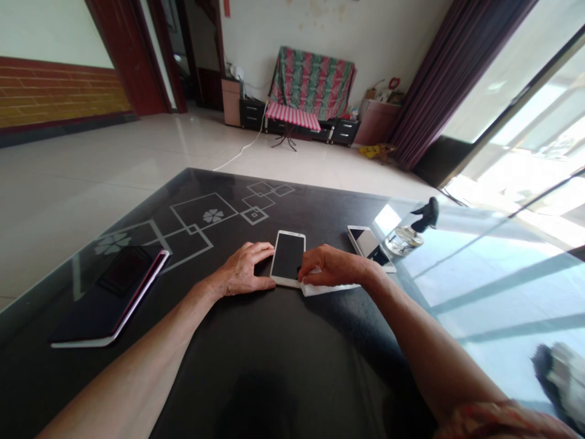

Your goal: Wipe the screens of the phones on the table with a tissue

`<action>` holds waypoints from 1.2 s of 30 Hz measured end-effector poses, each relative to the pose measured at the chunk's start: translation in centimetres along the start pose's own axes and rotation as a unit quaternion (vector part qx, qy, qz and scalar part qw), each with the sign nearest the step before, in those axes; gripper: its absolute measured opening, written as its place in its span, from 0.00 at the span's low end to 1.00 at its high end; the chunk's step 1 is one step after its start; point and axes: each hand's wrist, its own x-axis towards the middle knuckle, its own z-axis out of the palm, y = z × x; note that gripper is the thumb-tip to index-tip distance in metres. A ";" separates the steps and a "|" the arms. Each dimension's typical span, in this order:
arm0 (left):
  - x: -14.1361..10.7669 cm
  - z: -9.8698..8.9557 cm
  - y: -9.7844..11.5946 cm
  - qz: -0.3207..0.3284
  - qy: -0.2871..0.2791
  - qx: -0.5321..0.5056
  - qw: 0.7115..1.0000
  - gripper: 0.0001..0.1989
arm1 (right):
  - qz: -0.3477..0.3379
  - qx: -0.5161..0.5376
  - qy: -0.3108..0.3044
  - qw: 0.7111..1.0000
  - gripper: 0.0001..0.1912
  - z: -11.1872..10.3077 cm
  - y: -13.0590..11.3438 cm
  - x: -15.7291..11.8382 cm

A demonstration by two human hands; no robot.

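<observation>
A white smartphone [289, 255] with a dark screen lies face up on the black table in front of me. My left hand [244, 268] grips its left side, thumb at the lower corner and fingers along the edge. Over the phone's lower right corner, my right hand [326, 266] is closed on a white cloth [324, 289], which sticks out beneath the hand and reaches to the right. The fingertips of that hand are partly hidden. To the right, a second white phone [365, 241] lies close to a clear spray bottle [404, 239] with a black trigger head.
On the left of the table [237, 195] lies a dark notebook-like item [109, 299] with pale edges. A crumpled grey-and-white bundle [564, 378] is at the far right. Beyond the table stand a striped small table [292, 116] and a cloth-covered object [315, 79].
</observation>
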 end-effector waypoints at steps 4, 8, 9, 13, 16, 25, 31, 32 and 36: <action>-0.1 0.1 -0.2 0.001 0.005 -0.001 1.000 0.35 | 0.035 -0.040 0.066 0.996 0.11 -0.2 0.7 0.1; -0.1 0.1 -0.2 -0.006 -0.005 -0.003 1.000 0.35 | 0.056 -0.084 0.191 0.976 0.11 0.2 1.1 0.6; -0.1 0.0 -0.1 -0.008 -0.006 -0.003 1.000 0.35 | 0.056 -0.087 0.191 0.976 0.11 0.4 1.2 0.8; -0.1 -0.1 0.1 -0.009 -0.007 -0.005 1.000 0.35 | 0.089 -0.068 0.137 0.984 0.11 0.9 1.1 0.9; -0.1 -0.1 0.2 -0.009 -0.008 -0.006 1.000 0.35 | 0.108 -0.054 0.121 0.985 0.11 0.8 0.8 0.5; -0.2 0.3 -0.5 -0.012 0.000 -0.012 1.000 0.36 | 0.092 -0.072 0.147 0.982 0.10 1.2 1.8 0.5; 0.0 -0.1 0.1 -0.004 -0.005 -0.011 1.000 0.35 | 0.121 -0.115 0.263 0.950 0.12 2.4 4.5 1.6; 0.0 -0.2 0.2 -0.003 -0.006 -0.011 1.000 0.34 | 0.131 -0.120 0.275 0.945 0.12 2.4 4.9 1.8; -0.1 -0.3 0.3 0.002 -0.002 -0.013 1.000 0.34 | 0.160 -0.134 0.302 0.930 0.13 2.4 6.1 3.0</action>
